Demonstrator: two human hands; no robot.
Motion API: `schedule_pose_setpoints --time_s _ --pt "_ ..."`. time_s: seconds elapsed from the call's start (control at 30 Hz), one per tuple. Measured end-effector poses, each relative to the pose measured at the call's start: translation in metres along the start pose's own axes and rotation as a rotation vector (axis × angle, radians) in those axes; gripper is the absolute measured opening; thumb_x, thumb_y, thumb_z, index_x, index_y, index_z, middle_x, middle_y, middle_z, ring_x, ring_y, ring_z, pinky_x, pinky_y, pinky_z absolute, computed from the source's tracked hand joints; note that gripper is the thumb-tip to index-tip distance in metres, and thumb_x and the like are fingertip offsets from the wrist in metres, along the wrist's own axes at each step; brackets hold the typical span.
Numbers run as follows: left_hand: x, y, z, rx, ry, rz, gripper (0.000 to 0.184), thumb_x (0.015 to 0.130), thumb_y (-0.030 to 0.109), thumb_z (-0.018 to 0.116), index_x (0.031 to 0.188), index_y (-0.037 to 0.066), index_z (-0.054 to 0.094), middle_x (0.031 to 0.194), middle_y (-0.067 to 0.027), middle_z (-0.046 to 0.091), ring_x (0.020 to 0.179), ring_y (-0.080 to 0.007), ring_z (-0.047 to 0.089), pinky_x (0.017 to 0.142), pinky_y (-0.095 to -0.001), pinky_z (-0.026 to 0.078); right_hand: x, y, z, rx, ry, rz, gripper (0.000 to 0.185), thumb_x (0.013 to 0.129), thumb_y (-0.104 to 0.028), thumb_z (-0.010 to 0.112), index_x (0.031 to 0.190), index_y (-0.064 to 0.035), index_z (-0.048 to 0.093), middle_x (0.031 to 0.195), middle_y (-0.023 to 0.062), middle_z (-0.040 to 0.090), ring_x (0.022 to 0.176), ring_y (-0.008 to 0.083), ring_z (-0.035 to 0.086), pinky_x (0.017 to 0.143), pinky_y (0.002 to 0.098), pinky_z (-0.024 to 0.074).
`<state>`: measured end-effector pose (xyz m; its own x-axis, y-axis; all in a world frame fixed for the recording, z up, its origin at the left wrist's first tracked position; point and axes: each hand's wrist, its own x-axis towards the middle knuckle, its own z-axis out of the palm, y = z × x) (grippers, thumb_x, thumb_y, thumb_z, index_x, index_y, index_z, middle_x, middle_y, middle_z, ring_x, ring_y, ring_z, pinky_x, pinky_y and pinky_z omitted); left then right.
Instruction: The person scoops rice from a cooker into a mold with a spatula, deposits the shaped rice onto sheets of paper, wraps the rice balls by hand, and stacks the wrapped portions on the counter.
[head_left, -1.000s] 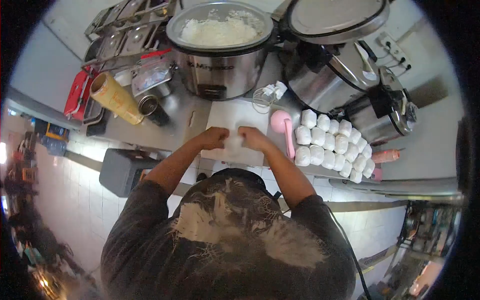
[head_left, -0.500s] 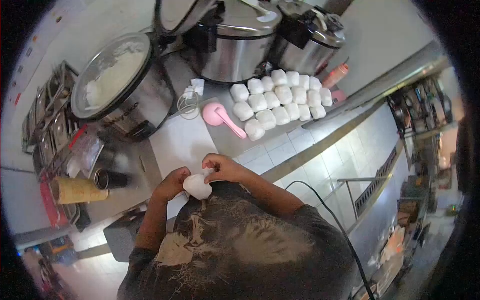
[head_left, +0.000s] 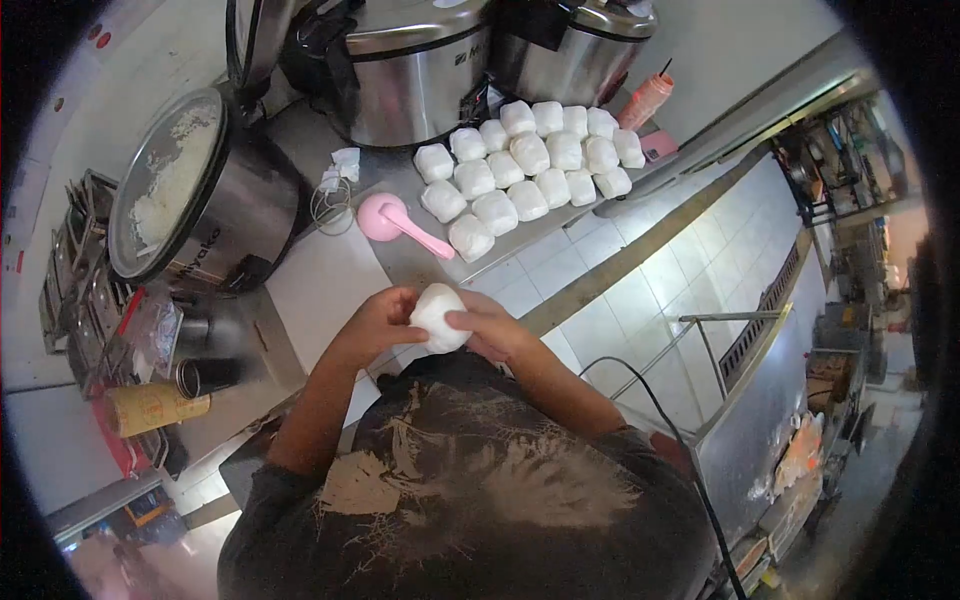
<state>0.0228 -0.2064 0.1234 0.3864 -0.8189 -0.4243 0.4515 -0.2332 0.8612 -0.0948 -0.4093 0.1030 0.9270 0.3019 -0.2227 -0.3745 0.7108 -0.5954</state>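
A rounded white wrapped rice parcel (head_left: 437,312) is between my two hands, close to my shirt front. My left hand (head_left: 378,322) grips its left side, while my right hand (head_left: 490,328) presses the right side with the thumb over the front. What is inside the wrapping is hidden. Several similar wrapped parcels (head_left: 529,153) stand in rows on the metal counter beyond. Nearer, a pink scoop (head_left: 385,217) lies with its handle pointing right. White sheets (head_left: 320,268) are spread on the counter left of my hands.
An open rice cooker (head_left: 245,215) holds white rice (head_left: 180,185) on the left. Two more steel cookers (head_left: 420,85) stand behind. A pink bottle (head_left: 645,100) is at the back right. A dark cup (head_left: 208,376) and yellow roll (head_left: 160,408) sit left. A black cable (head_left: 655,405) hangs at right.
My hands have risen and moved right with the parcel. The right fingers, pinching at its top before, now wrap its side, and the parcel looks rounder. The camera view has shifted.
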Motion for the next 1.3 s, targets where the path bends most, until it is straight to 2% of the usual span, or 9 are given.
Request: schedule_pose_setpoints --time_s 0.17,0.3,0.47,0.5,0.6,0.9,1.13,1.2,1.3 --pt "0.036 -0.003 0.014 0.152 0.106 0.421 0.121 0.059 0.012 0.093 0.153 0.011 0.016 0.151 -0.013 0.029 0.136 -0.0303 0.038 0.102 -0.047 0.046 -0.008 -0.024 0.008 0.302 -0.131 0.0 0.059 0.094 -0.02 0.065 0.143 0.0007 0.039 0.132 0.0113 0.055 0.121 0.0238 0.054 0.104 0.0388 0.0427" --pt "0.052 -0.015 0.008 0.241 0.17 0.498 0.136 0.059 0.012 0.093 0.155 0.015 -0.002 0.156 -0.0136 0.015 0.14 -0.0341 0.029 0.105 -0.0479 0.044 0.008 -0.05 -0.009 0.022 -0.155 -0.02 0.065 0.092 -0.012 0.067 0.147 -0.0037 0.036 0.134 0.0097 0.054 0.123 0.022 0.053 0.106 0.0372 0.0406" --pt "0.05 -0.045 0.014 -0.063 0.659 0.117 0.094 0.08 0.013 0.081 0.151 0.011 0.019 0.148 -0.0111 0.035 0.122 -0.028 0.05 0.097 -0.0424 0.048 0.056 -0.117 -0.032 -0.462 0.298 -0.24 0.072 0.085 -0.017 0.076 0.142 0.0032 0.038 0.128 0.0144 0.057 0.122 0.0252 0.053 0.102 0.0349 0.0429" --pt "0.043 -0.053 0.019 -0.042 0.655 0.16 0.062 0.091 0.013 0.069 0.143 0.008 0.035 0.138 -0.0096 0.048 0.11 -0.0228 0.057 0.091 -0.0379 0.05 0.08 -0.122 -0.06 -0.757 0.452 -0.388 0.071 0.084 -0.018 0.077 0.14 0.004 0.039 0.125 0.0162 0.058 0.119 0.0262 0.055 0.101 0.0349 0.0437" --pt "0.02 -0.075 0.024 0.101 0.656 0.121 0.046 0.095 0.013 0.063 0.136 0.006 0.045 0.129 -0.0108 0.056 0.108 -0.0209 0.059 0.087 -0.0349 0.05 0.148 -0.155 -0.133 -1.338 0.803 -0.957 0.065 0.08 -0.019 0.079 0.129 0.0052 0.043 0.115 0.0212 0.06 0.108 0.0326 0.06 0.094 0.0386 0.0468" --pt "-0.044 -0.099 0.041 -0.128 0.924 -0.012 0.04 0.097 0.022 0.062 0.131 0.004 0.052 0.121 -0.0106 0.062 0.101 -0.0198 0.062 0.088 -0.0329 0.05 0.198 -0.19 -0.148 -1.947 1.271 -0.509 0.041 0.081 -0.036 0.072 0.107 -0.0053 0.065 0.125 0.0152 0.058 0.109 0.0357 0.052 0.088 0.047 0.0447" --pt "-0.061 -0.11 0.04 -0.27 0.949 0.008 0.036 0.098 0.023 0.061 0.129 0.005 0.054 0.121 -0.0096 0.064 0.103 -0.0186 0.062 0.091 -0.0321 0.049 0.201 -0.16 -0.187 -2.234 0.848 -0.755 0.029 0.089 -0.015 0.053 0.113 -0.0094 0.068 0.132 0.0095 0.057 0.109 0.0324 0.052 0.09 0.0481 0.045" --pt "-0.062 -0.109 0.03 -0.203 0.913 0.0 0.036 0.098 0.021 0.061 0.129 0.005 0.054 0.121 -0.0087 0.064 0.104 -0.0181 0.062 0.091 -0.0324 0.049 0.2 -0.168 -0.171 -2.298 0.822 -0.447 0.038 0.083 -0.019 0.065 0.119 -0.0094 0.065 0.137 0.0121 0.055 0.119 0.0334 0.051 0.098 0.0472 0.0441" --pt "-0.067 -0.068 0.017 0.01 0.857 0.119 0.034 0.098 0.017 0.06 0.129 0.004 0.054 0.119 -0.0073 0.064 0.104 -0.0175 0.062 0.092 -0.0326 0.05 0.194 -0.154 -0.127 -2.304 0.735 -0.612 0.051 0.088 -0.032 0.062 0.129 -0.0011 0.057 0.133 0.0209 0.055 0.12 0.0372 0.051 0.103 0.0465 0.0398"
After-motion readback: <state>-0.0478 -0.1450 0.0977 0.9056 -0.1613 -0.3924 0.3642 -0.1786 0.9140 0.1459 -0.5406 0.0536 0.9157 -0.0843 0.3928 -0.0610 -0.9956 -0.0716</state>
